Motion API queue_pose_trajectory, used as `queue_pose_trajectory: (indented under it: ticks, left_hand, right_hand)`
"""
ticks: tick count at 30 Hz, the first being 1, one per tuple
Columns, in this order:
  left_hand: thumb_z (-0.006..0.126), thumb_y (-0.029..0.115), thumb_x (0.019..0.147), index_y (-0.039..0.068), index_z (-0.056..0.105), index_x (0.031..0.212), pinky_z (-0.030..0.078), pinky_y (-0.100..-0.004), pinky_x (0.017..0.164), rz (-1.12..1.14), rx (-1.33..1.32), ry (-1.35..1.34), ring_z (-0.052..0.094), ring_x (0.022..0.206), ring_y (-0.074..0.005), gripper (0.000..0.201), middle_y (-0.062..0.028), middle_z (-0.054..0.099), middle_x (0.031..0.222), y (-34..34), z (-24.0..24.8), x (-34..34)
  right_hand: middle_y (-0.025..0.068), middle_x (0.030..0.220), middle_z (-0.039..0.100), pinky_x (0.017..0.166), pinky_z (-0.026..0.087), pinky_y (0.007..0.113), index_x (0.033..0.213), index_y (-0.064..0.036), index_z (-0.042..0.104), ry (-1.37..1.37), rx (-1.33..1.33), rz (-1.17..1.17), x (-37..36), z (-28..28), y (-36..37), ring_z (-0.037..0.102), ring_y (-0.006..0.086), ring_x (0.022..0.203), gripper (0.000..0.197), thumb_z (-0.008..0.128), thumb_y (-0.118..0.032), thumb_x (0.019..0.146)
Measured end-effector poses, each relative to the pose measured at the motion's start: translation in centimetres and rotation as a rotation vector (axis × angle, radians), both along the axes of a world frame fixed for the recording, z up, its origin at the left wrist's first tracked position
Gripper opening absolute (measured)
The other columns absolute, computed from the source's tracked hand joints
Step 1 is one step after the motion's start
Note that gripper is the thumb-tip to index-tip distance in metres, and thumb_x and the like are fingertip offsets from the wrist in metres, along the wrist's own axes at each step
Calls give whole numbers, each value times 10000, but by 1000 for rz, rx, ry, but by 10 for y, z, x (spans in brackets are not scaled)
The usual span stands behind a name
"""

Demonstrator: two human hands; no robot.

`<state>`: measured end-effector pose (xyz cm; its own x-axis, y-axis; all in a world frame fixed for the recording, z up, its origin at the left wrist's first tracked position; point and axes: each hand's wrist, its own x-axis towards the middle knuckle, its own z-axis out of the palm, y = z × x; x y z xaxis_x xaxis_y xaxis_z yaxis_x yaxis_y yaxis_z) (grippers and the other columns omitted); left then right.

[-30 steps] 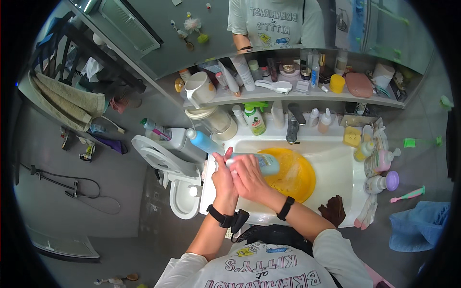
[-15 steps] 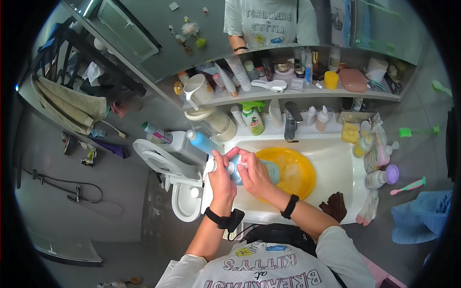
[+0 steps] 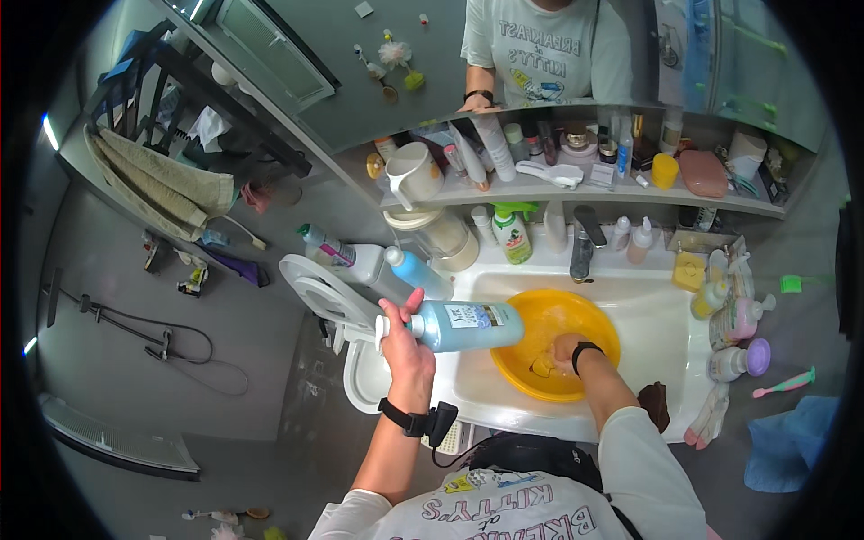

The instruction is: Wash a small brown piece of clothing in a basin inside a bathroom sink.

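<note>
My left hand [image 3: 408,337] is wrapped round the neck of a light blue pump bottle [image 3: 499,326] with a white pump head. The bottle lies nearly on its side, its base over the rim of a yellow basin [image 3: 601,315]. Down inside the basin is my right hand [image 3: 567,353], close to the right wall; its fingers point down and are mostly hidden. Dark curved lines show beside them, too unclear to name. The basin stands in a white sink [image 3: 652,355], below the tap [image 3: 583,245].
Behind my left hand stands a blue bottle [image 3: 419,273]. A green-topped spray bottle [image 3: 513,236] is by the tap. Several bottles and a yellow soap bar [image 3: 689,270] line the sink's right side. A brown cloth [image 3: 654,407] hangs at the front edge. The shelf [image 3: 594,200] above is crowded.
My right hand has left the pump bottle and gone down right into the basin. My left hand still holds the bottle, now swung level with its base to the right. The view has shifted.
</note>
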<state>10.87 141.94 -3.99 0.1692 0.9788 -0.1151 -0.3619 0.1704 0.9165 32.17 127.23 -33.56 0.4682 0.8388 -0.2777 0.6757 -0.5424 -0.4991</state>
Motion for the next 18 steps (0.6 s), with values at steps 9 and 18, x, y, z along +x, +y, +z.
queue_pose_trajectory:
  ticks: [9,18]
  left_hand:
    - [434,495,1017,114,414,755,357,-374,1071,52,-135,-18,515,1147,-206,462,-183,638,1251,4,-24,16]
    - [404,502,1023,128,435,773,267,-387,1137,-75,-278,-89,457,1241,-194,451,-100,657,1247,-15,-18,35]
  right_hand:
    - [170,1154,619,975,449,384,1145,-22,587,518,976,-156,-67,185,31,594,277,1087,237,540,-77,919]
    - [114,1089,677,943,449,481,1029,-52,670,276,906,-374,-50,154,46,605,369,995,193,548,-112,892]
